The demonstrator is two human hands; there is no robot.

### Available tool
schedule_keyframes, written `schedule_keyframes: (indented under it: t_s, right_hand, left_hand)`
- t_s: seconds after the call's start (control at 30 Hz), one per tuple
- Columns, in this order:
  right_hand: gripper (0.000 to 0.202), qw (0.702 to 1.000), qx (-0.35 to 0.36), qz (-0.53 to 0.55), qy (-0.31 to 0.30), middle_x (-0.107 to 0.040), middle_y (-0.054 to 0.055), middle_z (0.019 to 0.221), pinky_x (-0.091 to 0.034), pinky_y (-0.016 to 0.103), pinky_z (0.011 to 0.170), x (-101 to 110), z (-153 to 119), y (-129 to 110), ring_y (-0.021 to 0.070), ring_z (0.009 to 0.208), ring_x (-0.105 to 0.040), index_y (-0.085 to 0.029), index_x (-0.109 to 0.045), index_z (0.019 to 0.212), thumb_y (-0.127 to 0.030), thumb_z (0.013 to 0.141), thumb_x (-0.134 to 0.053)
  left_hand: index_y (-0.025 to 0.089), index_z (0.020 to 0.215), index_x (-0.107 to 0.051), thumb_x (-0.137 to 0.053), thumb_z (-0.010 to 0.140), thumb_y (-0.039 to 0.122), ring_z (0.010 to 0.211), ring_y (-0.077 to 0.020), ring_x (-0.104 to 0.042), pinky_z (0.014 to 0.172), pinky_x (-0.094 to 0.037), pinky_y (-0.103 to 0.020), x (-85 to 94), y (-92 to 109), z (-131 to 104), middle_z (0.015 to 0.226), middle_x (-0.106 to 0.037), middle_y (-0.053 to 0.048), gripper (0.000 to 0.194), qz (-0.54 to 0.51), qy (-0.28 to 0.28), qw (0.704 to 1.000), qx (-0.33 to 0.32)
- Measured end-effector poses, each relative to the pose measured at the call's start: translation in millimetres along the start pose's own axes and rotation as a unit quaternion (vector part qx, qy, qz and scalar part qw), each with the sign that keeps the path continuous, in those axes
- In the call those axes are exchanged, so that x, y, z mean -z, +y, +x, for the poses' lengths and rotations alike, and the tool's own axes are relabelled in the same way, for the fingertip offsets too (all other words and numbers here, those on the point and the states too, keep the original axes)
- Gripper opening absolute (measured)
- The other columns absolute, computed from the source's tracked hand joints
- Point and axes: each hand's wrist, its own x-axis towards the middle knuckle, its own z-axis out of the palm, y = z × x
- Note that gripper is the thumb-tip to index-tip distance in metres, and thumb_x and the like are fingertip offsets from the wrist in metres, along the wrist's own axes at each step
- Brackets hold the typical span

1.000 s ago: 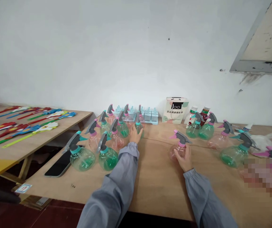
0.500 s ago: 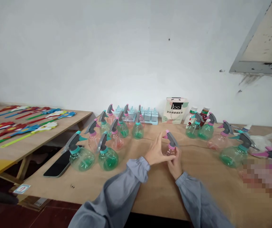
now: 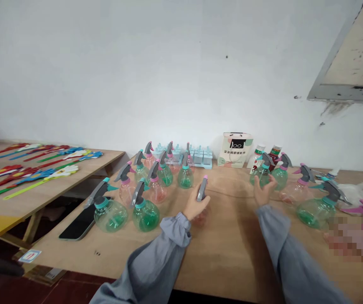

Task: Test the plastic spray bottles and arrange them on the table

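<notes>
My left hand point(image 3: 194, 206) is wrapped round the neck of a pink spray bottle point(image 3: 201, 219), whose grey trigger head with a pink nozzle stands upright above the fingers. Farther right, my right hand point(image 3: 264, 193) has its thumb and fingers apart in front of a green spray bottle point(image 3: 261, 172); whether it touches that bottle I cannot tell. Left of my left hand stand several more spray bottles, among them a green one point(image 3: 146, 215) with a turquoise collar and a pink one point(image 3: 157, 190).
At right are another green spray bottle point(image 3: 316, 211), a pink one point(image 3: 293, 191) and a clear plastic bag point(image 3: 355, 190). A paper bag point(image 3: 235, 152) and light-blue moulds point(image 3: 203, 157) stand by the wall. A phone point(image 3: 78, 223) lies at left; a second table point(image 3: 51, 192) holds colourful hand-shaped toys.
My left hand and the pink spray bottle have moved left. My right hand has let go of that bottle and moved right, towards the green spray bottle.
</notes>
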Motion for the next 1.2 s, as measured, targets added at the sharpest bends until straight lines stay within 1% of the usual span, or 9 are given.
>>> schedule_keyframes:
  t_s: [0.07, 0.17, 0.3, 0.4, 0.57, 0.73, 0.87, 1.07, 1.2]
  right_hand:
    - [0.075, 0.997, -0.035, -0.071, 0.019, -0.035, 0.027, 0.134, -0.026, 0.051, 0.104, -9.6, 40.2, 16.0, 0.0354, 0.128, -0.029, -0.008, -0.031, 0.132, -0.049, 0.078, -0.064]
    - [0.085, 0.993, -0.061, -0.100, 0.000, -0.035, 0.032, 0.132, -0.026, 0.051, 0.098, -23.3, 68.9, 35.5, 0.0385, 0.122, -0.031, -0.003, -0.033, 0.130, -0.044, 0.067, -0.073]
    - [0.090, 0.989, -0.089, -0.119, -0.026, -0.040, 0.035, 0.126, -0.029, 0.050, 0.091, -33.4, 71.3, 53.2, 0.0390, 0.112, -0.038, 0.002, -0.032, 0.130, -0.037, 0.062, -0.075]
    - [0.087, 0.988, -0.086, -0.129, -0.031, -0.042, 0.035, 0.124, -0.031, 0.048, 0.090, -34.0, 65.2, 60.9, 0.0389, 0.111, -0.040, 0.002, -0.034, 0.129, -0.035, 0.062, -0.075]
    - [0.087, 0.989, -0.045, -0.140, -0.024, -0.044, 0.030, 0.124, -0.029, 0.052, 0.098, -22.2, 30.5, 62.9, 0.0398, 0.117, -0.038, -0.004, -0.036, 0.127, -0.055, 0.065, -0.071]
    - [0.097, 0.992, 0.059, -0.104, -0.031, -0.048, 0.022, 0.120, -0.033, 0.057, 0.099, 1.4, -41.0, 48.3, 0.0385, 0.114, -0.042, -0.008, -0.040, 0.130, -0.075, 0.064, -0.063]
    - [0.095, 0.986, 0.118, -0.059, -0.100, -0.048, 0.017, 0.117, -0.039, 0.054, 0.097, 18.8, -86.4, 26.8, 0.0348, 0.113, -0.045, -0.012, -0.041, 0.133, -0.074, 0.065, -0.064]
    - [0.088, 0.980, 0.134, -0.005, -0.149, -0.046, 0.016, 0.124, -0.038, 0.052, 0.104, 30.7, -106.8, 8.1, 0.0311, 0.119, -0.045, -0.015, -0.036, 0.139, -0.063, 0.072, -0.068]
    - [0.088, 0.980, 0.129, 0.000, -0.152, -0.047, 0.017, 0.125, -0.038, 0.053, 0.103, 30.5, -106.2, 7.2, 0.0318, 0.118, -0.046, -0.014, -0.036, 0.138, -0.063, 0.072, -0.067]
  left_hand:
    - [0.018, 0.119, -0.060, -0.064, 0.064, 0.015, 0.062, -0.0096, -0.049, 0.065, -0.043, -0.024, 5.5, 1.4, 2.7, 0.077, -0.059, 0.002, 0.055, 0.005, -0.005, 1.000, -0.003]
    - [0.019, 0.114, -0.064, -0.065, 0.062, 0.016, 0.058, -0.0090, -0.045, 0.059, -0.040, -0.023, 11.9, 4.8, 8.2, 0.068, -0.057, 0.004, 0.052, -0.003, -0.004, 1.000, -0.001]
    - [0.018, 0.108, -0.067, -0.065, 0.058, 0.019, 0.063, -0.0108, -0.050, 0.064, -0.040, -0.024, 17.1, 15.8, 12.1, 0.076, -0.064, 0.000, 0.050, -0.072, -0.052, 0.996, 0.021]
    - [0.017, 0.104, -0.069, -0.063, 0.056, 0.022, 0.062, -0.0100, -0.051, 0.060, -0.039, -0.022, 18.3, 24.5, 10.8, 0.086, -0.069, -0.004, 0.048, -0.144, -0.109, 0.979, 0.092]
    - [0.016, 0.096, -0.071, -0.064, 0.052, 0.019, 0.060, -0.0068, -0.051, 0.049, -0.031, -0.017, 19.3, 30.2, 10.3, 0.091, -0.071, -0.006, 0.045, -0.183, -0.159, 0.959, 0.144]
    - [0.016, 0.094, -0.070, -0.063, 0.052, 0.018, 0.070, -0.0109, -0.061, 0.056, -0.041, -0.018, 21.9, 25.7, 13.1, 0.093, -0.072, -0.007, 0.042, -0.200, -0.179, 0.953, 0.139]
    - [0.017, 0.097, -0.070, -0.062, 0.052, 0.020, 0.076, -0.0156, -0.067, 0.058, -0.046, -0.020, 24.6, 18.7, 14.5, 0.097, -0.073, -0.008, 0.045, -0.194, -0.177, 0.949, 0.173]
    - [0.017, 0.093, -0.070, -0.061, 0.054, 0.018, 0.068, -0.0127, -0.063, 0.061, -0.047, -0.021, 23.9, 13.1, 15.8, 0.092, -0.073, -0.005, 0.040, -0.193, -0.176, 0.952, 0.160]
    - [0.015, 0.073, -0.066, -0.054, 0.049, 0.017, 0.052, -0.0069, -0.049, 0.049, -0.037, -0.018, 21.5, 7.8, 20.5, 0.072, -0.067, -0.002, 0.027, -0.224, -0.120, 0.954, 0.160]
